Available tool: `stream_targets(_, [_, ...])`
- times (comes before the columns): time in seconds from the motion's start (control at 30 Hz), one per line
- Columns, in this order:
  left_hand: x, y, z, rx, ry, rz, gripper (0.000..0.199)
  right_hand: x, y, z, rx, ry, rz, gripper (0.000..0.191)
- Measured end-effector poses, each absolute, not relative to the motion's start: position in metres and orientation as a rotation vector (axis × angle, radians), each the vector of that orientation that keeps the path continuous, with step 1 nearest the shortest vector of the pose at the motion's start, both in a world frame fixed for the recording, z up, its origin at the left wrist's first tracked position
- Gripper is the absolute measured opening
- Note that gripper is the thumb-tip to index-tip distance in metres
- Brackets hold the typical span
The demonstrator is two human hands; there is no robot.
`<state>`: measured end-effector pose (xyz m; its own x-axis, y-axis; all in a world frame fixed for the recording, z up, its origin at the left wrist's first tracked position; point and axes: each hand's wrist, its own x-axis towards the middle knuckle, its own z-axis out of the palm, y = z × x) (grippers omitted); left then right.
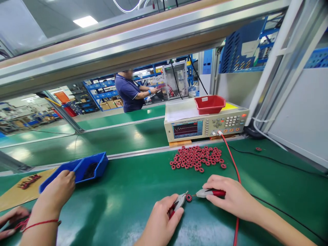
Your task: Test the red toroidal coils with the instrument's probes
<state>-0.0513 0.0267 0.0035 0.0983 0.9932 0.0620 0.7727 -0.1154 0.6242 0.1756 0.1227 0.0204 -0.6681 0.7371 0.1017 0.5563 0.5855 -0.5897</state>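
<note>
My left hand (160,220) grips a small clip probe (180,201) with a red handle. My right hand (232,198) holds a red test probe (210,193), its tip pointing left. Between the two tips lies one red wound ring coil (189,197) on the green mat, and both tips touch it or nearly so. A red lead (232,160) runs from the probe up to the beige tester (205,126), whose screen shows a waveform. Behind my hands is a pile of several red ring coils (197,158).
A co-worker's hand (57,191) with a red wrist string rests at a blue bin (98,164); another hand (10,220) sits at the bottom left by a cardboard sheet (15,196). A red tray (209,103) tops the tester. One stray coil (258,149) lies to the right. A person in dark blue (129,92) stands beyond.
</note>
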Motion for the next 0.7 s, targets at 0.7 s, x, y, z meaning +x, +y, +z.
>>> stream_targets(0.7, [-0.0506,0.0259,0.0045,1.940,1.736,0.718,0.020,0.1748,0.1212,0.0260,-1.036,-2.476,0.769,0.017])
